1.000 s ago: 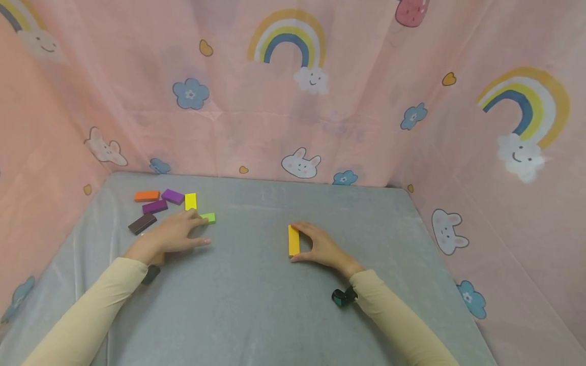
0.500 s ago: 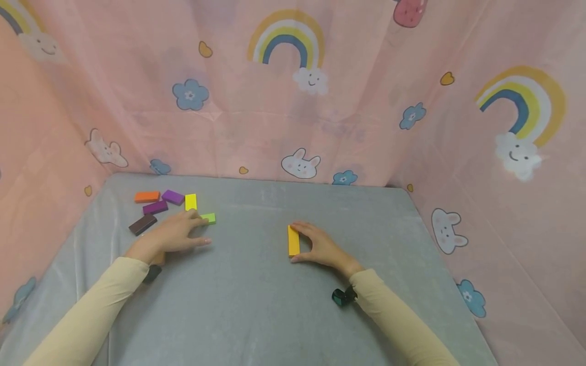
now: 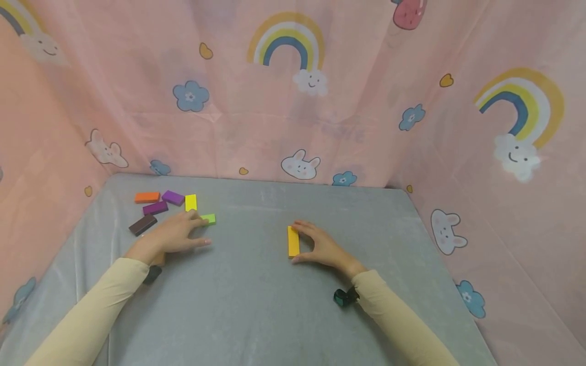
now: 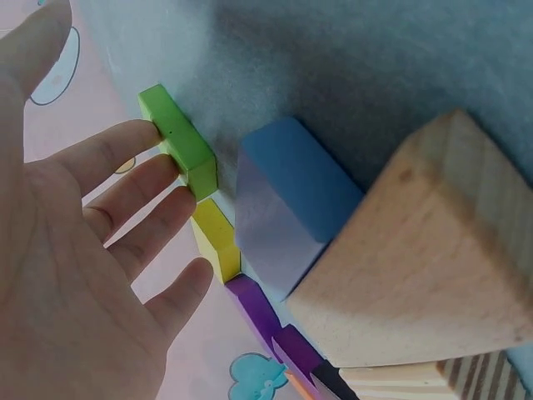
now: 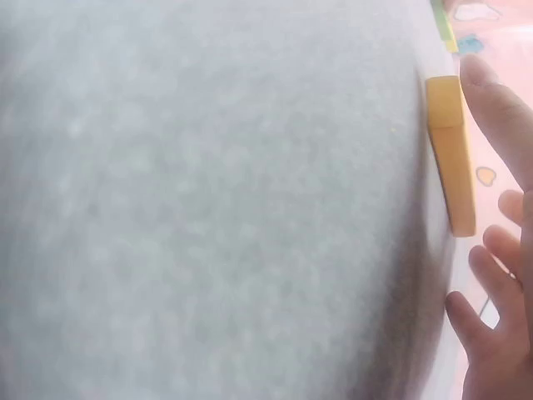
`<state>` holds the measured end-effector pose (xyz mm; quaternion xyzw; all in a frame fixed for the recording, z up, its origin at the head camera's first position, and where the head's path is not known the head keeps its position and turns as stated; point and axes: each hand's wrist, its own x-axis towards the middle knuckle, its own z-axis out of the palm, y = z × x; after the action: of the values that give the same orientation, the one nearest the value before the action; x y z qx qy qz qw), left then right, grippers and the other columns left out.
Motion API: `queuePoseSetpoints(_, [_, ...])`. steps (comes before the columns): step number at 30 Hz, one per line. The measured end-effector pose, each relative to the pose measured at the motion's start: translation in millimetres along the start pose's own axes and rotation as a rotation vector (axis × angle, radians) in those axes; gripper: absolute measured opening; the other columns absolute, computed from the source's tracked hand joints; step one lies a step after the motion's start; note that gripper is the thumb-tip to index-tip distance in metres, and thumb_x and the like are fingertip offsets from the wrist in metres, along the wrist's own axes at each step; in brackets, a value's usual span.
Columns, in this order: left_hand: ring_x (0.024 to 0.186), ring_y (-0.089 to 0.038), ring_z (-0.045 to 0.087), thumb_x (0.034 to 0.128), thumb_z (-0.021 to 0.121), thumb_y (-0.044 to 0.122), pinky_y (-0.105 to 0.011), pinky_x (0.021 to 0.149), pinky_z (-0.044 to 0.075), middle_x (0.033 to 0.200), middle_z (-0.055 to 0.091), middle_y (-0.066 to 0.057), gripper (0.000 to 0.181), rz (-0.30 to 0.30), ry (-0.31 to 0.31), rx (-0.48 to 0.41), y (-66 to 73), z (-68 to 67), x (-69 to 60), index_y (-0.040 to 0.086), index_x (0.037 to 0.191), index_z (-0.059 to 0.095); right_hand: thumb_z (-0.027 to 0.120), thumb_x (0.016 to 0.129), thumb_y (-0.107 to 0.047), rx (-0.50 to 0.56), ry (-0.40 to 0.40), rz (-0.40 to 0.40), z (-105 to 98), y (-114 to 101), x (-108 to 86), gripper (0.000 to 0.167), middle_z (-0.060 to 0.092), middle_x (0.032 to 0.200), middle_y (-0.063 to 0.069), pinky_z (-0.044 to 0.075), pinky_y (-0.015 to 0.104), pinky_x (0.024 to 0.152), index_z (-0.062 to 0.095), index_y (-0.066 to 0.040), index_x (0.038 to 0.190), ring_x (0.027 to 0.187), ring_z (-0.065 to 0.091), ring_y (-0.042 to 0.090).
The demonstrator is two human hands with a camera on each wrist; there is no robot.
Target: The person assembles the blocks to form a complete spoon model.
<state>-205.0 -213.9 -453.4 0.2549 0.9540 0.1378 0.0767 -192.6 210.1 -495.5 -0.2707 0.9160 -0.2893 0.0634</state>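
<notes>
In the head view my right hand [image 3: 326, 249] pinches an orange-yellow block [image 3: 293, 242] lengthwise, thumb at its near end and fingertips at its far end. The block [image 5: 455, 167] lies beside the thumb in the right wrist view. My left hand [image 3: 171, 234] rests over the group at the left, fingers loosely extended. One of its fingertips touches the light green block [image 4: 179, 142] in the left wrist view, and other fingers [image 4: 154, 212] reach near the yellow block [image 4: 216, 239]. Under the left palm are a blue block [image 4: 291, 183] and a larger wooden block [image 4: 416, 258].
Beyond the left hand lie an orange block [image 3: 147, 197], two purple blocks [image 3: 173, 197] and a dark brown block [image 3: 143, 224]. A grey cloth covers the table [image 3: 238, 305]. Pink patterned curtains [image 3: 366, 127] stand at the back and sides.
</notes>
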Motion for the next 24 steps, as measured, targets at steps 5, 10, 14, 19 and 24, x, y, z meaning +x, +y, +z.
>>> queuePoseSetpoints(5, [0.097, -0.021, 0.053, 0.0860, 0.069, 0.053, -0.041, 0.082, 0.050, 0.123, 0.059, -0.013, 0.067, -0.003, 0.002, 0.002, 0.5, -0.8, -1.0, 0.008, 0.135, 0.061, 0.083, 0.074, -0.048, -0.012, 0.024, -0.035, -4.2, 0.0, -5.3, 0.087, 0.041, 0.158, 0.000, 0.033, 0.054, 0.119, 0.046, -0.023, 0.149, 0.147, 0.037, 0.026])
queuePoseSetpoints(10, [0.095, -0.021, 0.054, 0.0875, 0.071, 0.045, -0.040, 0.082, 0.050, 0.122, 0.060, -0.013, 0.060, 0.011, 0.008, 0.003, 0.2, -1.4, -0.8, 0.008, 0.134, 0.061, 0.084, 0.074, -0.045, -0.039, 0.003, -0.128, -7.8, -0.6, -9.7, 0.081, 0.044, 0.156, 0.002, 0.035, 0.051, 0.118, 0.053, -0.019, 0.144, 0.146, 0.040, 0.025])
queuePoseSetpoints(14, [0.097, -0.023, 0.056, 0.0889, 0.071, 0.038, -0.045, 0.085, 0.052, 0.121, 0.061, -0.014, 0.055, 0.025, 0.016, -0.001, -0.3, -1.4, -0.8, 0.007, 0.133, 0.062, 0.084, 0.072, -0.048, -0.076, -0.045, -0.167, -9.3, -2.2, -11.4, 0.080, 0.044, 0.156, -0.001, 0.036, 0.047, 0.119, 0.055, -0.020, 0.141, 0.146, 0.040, 0.023])
queuePoseSetpoints(19, [0.101, -0.026, 0.057, 0.0898, 0.071, 0.036, -0.048, 0.089, 0.053, 0.121, 0.061, -0.015, 0.053, 0.026, 0.019, -0.020, -0.7, -1.0, -1.1, 0.006, 0.132, 0.062, 0.084, 0.071, -0.048, -0.101, -0.078, -0.187, -9.1, -3.4, -12.9, 0.076, 0.045, 0.155, 0.000, 0.035, 0.050, 0.119, 0.060, -0.020, 0.137, 0.148, 0.037, 0.025])
queuePoseSetpoints(24, [0.102, -0.025, 0.057, 0.0908, 0.070, 0.034, -0.047, 0.088, 0.052, 0.122, 0.060, -0.015, 0.051, 0.014, 0.017, -0.040, -1.9, -0.9, -0.3, 0.007, 0.133, 0.062, 0.084, 0.071, -0.048, -0.115, -0.076, -0.226, -9.2, -2.8, -13.6, 0.073, 0.049, 0.153, 0.001, 0.037, 0.052, 0.116, 0.063, -0.018, 0.134, 0.146, 0.040, 0.027])
